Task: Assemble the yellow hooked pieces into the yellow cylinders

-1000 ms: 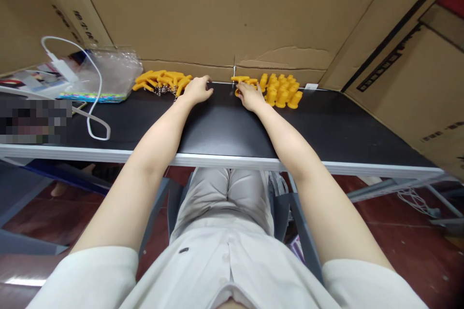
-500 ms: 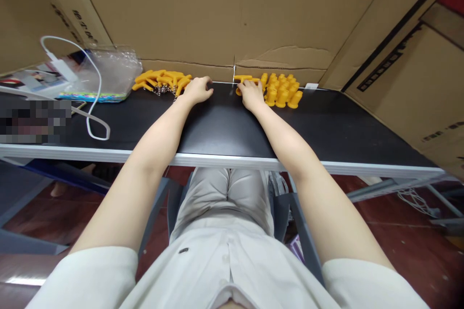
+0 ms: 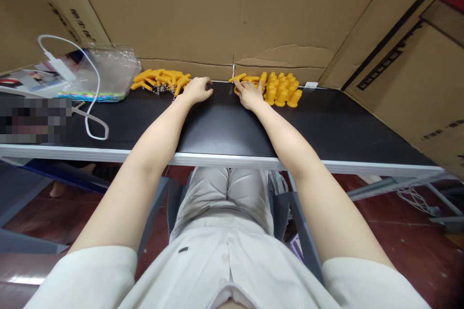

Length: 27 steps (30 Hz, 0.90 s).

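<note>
My left hand (image 3: 197,90) rests on the black tabletop, thumb apart from the fingers, with nothing visible in it. Just to its left lies a pile of yellow branching plastic pieces (image 3: 159,77) with small metal chains (image 3: 162,90). My right hand (image 3: 250,95) reaches over a few loose yellow pieces (image 3: 238,77) near the back edge, fingers spread and touching or just above them. Part of a yellow piece is hidden beneath those fingers. Right beside this hand, yellow flared cylinders (image 3: 281,91) stand upright in close rows.
Cardboard walls (image 3: 239,14) enclose the black table (image 3: 224,125) at the back and right. On the left lie a clear plastic bag (image 3: 108,70), a white cable (image 3: 97,82) and printed papers (image 3: 36,77). A small white piece (image 3: 311,85) sits behind the cylinders.
The fingers of my right hand have spread. A yellow piece by them has turned from level to slanted and shifted slightly left. My left hand has hardly moved.
</note>
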Available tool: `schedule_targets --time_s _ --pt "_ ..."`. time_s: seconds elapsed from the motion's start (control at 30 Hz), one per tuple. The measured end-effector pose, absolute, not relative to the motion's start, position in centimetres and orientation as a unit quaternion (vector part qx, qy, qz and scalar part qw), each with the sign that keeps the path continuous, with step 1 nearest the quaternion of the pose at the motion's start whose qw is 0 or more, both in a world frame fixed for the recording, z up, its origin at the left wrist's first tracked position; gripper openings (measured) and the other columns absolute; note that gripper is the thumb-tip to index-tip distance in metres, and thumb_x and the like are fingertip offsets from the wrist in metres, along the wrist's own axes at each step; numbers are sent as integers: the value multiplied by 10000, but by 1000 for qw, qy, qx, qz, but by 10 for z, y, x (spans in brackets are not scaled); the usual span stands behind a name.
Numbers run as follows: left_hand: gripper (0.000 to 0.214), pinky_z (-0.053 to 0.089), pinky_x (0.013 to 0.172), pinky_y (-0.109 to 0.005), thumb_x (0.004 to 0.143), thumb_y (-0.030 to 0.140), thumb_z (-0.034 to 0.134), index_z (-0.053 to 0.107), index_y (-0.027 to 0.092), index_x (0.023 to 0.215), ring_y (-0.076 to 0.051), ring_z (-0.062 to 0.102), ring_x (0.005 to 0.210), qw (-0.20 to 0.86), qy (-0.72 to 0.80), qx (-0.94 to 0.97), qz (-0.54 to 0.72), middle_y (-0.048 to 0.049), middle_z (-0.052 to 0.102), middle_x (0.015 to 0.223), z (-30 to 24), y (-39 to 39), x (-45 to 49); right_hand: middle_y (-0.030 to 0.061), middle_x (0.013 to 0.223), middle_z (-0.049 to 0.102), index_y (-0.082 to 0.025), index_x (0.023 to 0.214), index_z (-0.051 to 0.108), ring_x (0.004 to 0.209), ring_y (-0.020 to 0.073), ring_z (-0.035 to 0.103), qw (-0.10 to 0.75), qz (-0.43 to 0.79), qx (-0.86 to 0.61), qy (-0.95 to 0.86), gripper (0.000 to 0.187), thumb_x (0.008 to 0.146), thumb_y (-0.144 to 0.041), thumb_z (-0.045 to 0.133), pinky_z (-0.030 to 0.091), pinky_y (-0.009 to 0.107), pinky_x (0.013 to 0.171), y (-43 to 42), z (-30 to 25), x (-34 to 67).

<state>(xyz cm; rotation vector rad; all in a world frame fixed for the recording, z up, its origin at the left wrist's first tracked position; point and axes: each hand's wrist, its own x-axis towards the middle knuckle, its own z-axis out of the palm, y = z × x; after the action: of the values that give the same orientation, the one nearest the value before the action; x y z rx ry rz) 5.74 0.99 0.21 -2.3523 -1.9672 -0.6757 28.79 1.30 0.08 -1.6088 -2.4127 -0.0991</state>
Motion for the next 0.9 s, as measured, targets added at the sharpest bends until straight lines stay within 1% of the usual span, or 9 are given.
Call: schedule_targets --time_s 0.1,0.17,0.27,0.4,0.47,0.6,0.7,0.83,0.9 --pt "459 578 1121 -380 992 227 617 777 120 1408 -326 752 1220 -6 -631 -749 -204 -143 807 1211 5 6 59 162 1844 393 -182 1834 313 1722 390 345 115 -43 -557 -821 709 1133 -215 410 124 782 1396 11 1 290" --pt "460 572 1125 -374 1005 218 620 773 102 1422 -331 747 1238 -10 -634 -747 -201 -153 803 1222 7 5 60 177 1845 385 -137 1834 296 1708 395 368 122 -52 -575 -807 731 1121 -217 432 136 752 1409 11 1 292" --pt "461 554 1145 -374 1016 212 622 767 82 1434 -333 743 1245 -17 -634 -747 -201 -163 798 1232 8 4 61 218 1819 414 -59 1792 366 1667 418 430 131 -45 -605 -784 707 1107 -217 442 164 736 1410 9 0 294" --pt "462 537 1167 -383 1011 206 623 769 101 1437 -338 732 1272 -30 -636 -742 -209 -163 792 1253 9 1 63 218 1794 457 -71 1751 434 1652 413 448 144 -34 -606 -782 673 1092 -207 451 172 730 1406 7 0 296" --pt "460 525 1193 -418 1009 198 610 774 116 1431 -364 707 1327 -25 -651 -729 -211 -177 783 1307 10 0 63 223 1781 475 -59 1727 456 1651 399 447 147 -38 -605 -782 657 1081 -175 442 184 717 1406 7 2 298" --pt "489 408 1299 -600 1002 179 576 761 116 1450 -452 600 1468 0 -713 -669 -207 -227 726 1464 15 0 59 301 1608 615 -9 1520 642 1566 424 524 163 -94 -612 -768 514 1068 -147 440 272 702 1354 11 13 309" --pt "575 273 1343 -714 966 234 632 708 114 1523 -503 483 1549 6 -743 -634 -212 -248 648 1581 17 2 53 328 1480 671 -7 1409 701 1485 456 573 199 -128 -629 -740 450 1113 -212 432 320 742 1277 22 22 328" --pt "597 269 1337 -690 919 233 689 699 69 1493 -503 479 1551 12 -770 -614 -175 -281 632 1585 15 1 50 318 1323 719 -23 1288 749 1396 485 626 218 -122 -657 -711 474 1162 -346 426 312 823 1207 38 25 358" --pt "587 268 1345 -655 887 211 720 715 63 1455 -496 498 1548 -6 -776 -610 -160 -287 638 1575 13 0 50 310 1283 735 -36 1243 762 1371 486 648 212 -106 -667 -707 447 1150 -345 453 323 830 1201 43 25 366"
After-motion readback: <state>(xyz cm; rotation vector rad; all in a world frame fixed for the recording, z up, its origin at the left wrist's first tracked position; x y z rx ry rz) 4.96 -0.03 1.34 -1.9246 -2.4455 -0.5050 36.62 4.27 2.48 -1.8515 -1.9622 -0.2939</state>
